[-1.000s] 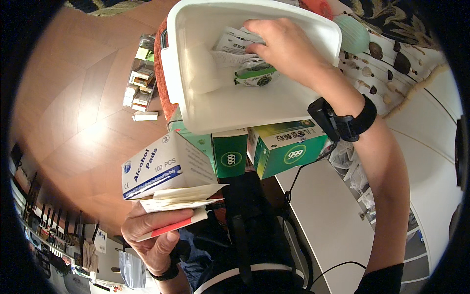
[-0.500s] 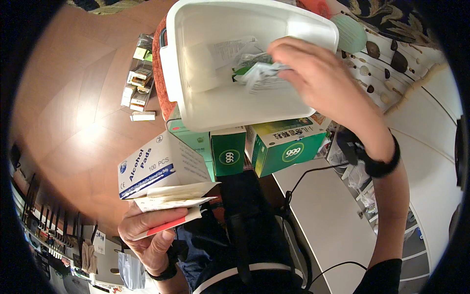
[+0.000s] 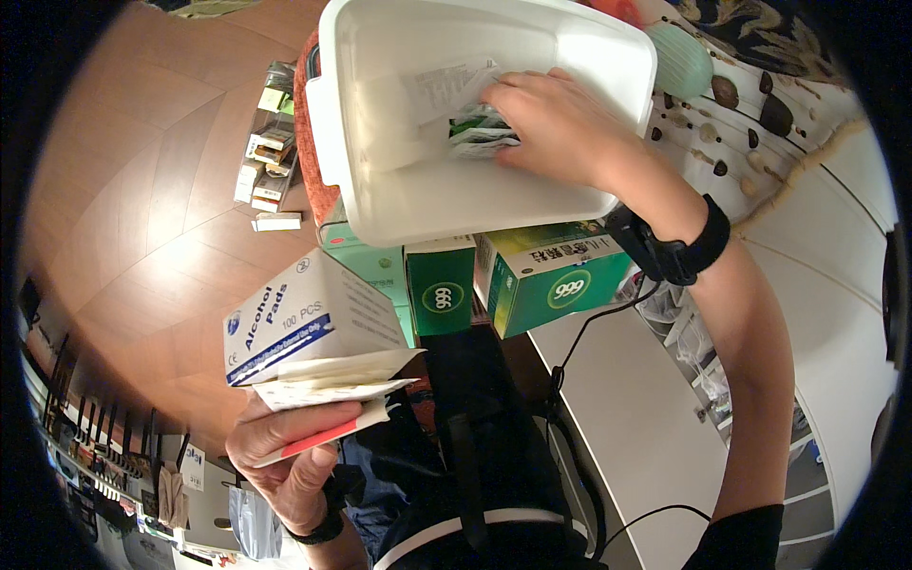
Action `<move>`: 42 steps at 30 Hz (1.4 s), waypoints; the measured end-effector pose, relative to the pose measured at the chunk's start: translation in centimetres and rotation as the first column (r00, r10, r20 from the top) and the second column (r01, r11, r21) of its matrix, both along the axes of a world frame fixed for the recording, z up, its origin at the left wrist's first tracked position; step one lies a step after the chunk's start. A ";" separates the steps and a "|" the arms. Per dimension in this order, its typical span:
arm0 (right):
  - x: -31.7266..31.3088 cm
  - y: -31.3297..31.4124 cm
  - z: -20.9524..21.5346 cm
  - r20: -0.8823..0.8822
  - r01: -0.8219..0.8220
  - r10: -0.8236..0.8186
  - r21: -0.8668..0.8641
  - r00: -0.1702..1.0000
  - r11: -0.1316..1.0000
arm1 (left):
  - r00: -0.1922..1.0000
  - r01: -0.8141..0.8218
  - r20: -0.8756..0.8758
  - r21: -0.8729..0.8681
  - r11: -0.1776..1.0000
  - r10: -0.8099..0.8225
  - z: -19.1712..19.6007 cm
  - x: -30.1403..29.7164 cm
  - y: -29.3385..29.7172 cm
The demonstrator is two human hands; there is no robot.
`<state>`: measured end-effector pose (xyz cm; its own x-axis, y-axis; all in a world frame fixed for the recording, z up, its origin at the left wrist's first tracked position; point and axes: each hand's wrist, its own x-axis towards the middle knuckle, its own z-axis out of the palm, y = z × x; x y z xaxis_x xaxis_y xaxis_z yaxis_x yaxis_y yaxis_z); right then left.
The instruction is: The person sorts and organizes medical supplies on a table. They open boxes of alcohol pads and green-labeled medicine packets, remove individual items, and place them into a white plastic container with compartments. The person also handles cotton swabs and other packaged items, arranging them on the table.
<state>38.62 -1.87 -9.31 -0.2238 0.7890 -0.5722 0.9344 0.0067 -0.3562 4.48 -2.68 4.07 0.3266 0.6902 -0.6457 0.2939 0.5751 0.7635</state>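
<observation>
Small cartons (image 3: 264, 157) lie in a loose row on the wooden floor (image 3: 142, 218).

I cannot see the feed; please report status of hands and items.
Left hand grips white box and flat packets. Right hand on sachets inside white tub. Green boxes beneath tub.
</observation>
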 end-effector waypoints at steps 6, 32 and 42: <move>0.3 -0.6 -0.2 -0.024 0.040 -0.040 0.024 0.999 0.999 | 0.999 -0.037 -0.019 0.023 0.999 0.037 0.2 0.5 -0.3; -1.5 -16.7 13.4 -0.324 0.934 -0.941 -0.298 0.096 0.198 | 0.945 0.325 -0.017 0.142 0.935 -0.326 1.5 0.5 1.1; -2.5 -19.5 11.4 -0.359 0.576 -0.838 -0.815 -0.412 0.066 | 0.860 0.501 0.174 -0.111 0.858 -0.479 1.6 5.0 0.8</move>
